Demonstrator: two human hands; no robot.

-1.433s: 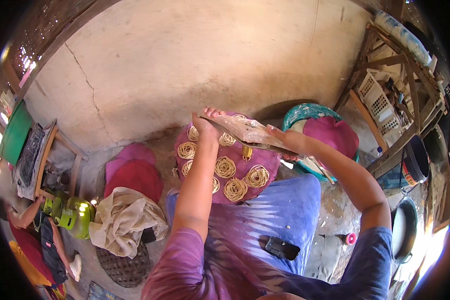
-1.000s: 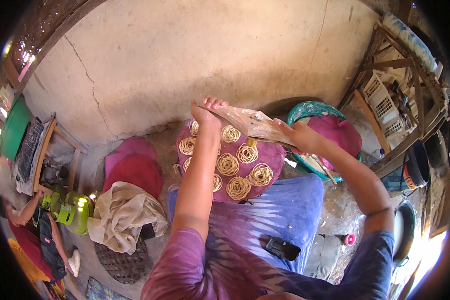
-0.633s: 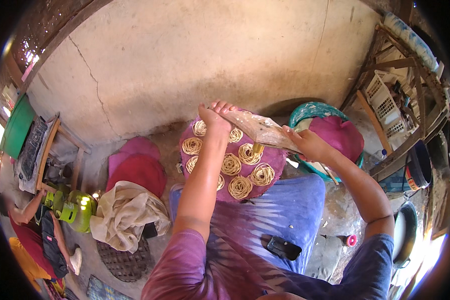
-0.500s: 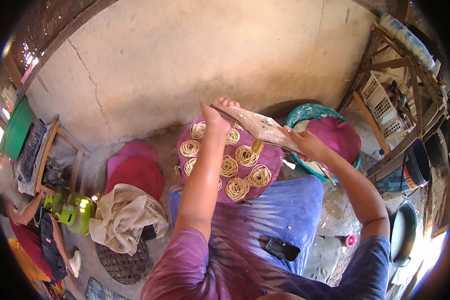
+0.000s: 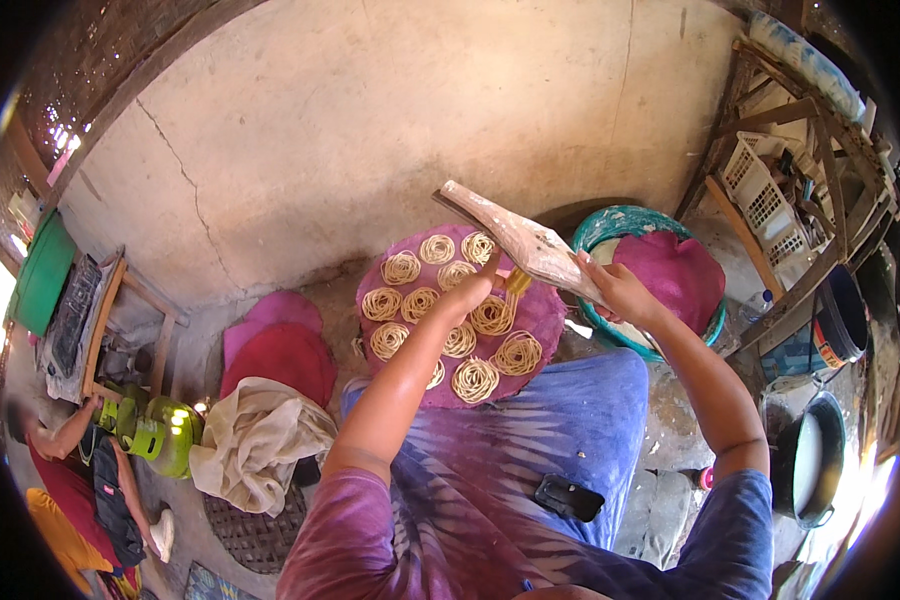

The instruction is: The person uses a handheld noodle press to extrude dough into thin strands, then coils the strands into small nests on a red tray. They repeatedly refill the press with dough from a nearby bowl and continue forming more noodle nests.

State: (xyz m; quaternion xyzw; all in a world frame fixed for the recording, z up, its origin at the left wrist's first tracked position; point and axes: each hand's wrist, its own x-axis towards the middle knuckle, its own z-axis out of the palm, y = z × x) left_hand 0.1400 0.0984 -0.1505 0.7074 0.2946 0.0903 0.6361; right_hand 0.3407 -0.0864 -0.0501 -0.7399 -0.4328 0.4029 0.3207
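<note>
My right hand grips the lower right end of a long, pale wooden press board, tilted over the mat, with a brass cylinder hanging beneath it. Thin pale strands hang from the cylinder toward a coil. My left hand is off the board, fingers apart, just left of the cylinder and over the coils. The round purple mat carries several nests of pale noodle-like strands in front of me.
A teal basin with pink mats is at right, beside a wooden rack and buckets. At left lie red mats, a cream cloth, green gas cylinders and another person. A black phone rests below the mat.
My left hand has let go of the board's upper end and moved down toward the brass cylinder. The board's upper end has risen and shifted right; my right hand still grips it.
</note>
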